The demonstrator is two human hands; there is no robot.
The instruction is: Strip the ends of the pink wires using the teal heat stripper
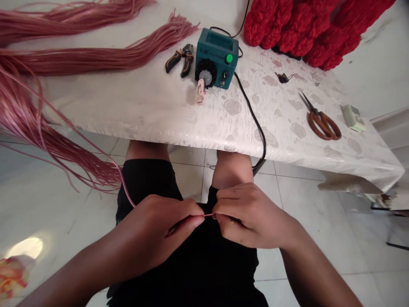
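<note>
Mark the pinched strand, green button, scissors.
Strand (208, 215): head view, on its short exposed stretch.
Green button (229, 59): head view, on its cap.
Scissors (316, 112): head view, near the pivot.

The left hand (161, 221) and right hand (247, 215) pinch a thin pink strand (209, 215) above the lap. On the tabletop (134, 106), black-and-orange pliers (187, 66) lie beside a teal motor box (215, 55); brown-handled scissors (315, 112) lie farther right.

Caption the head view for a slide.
Left hand and right hand pinch a strand above black shorts, beside the table.
</note>
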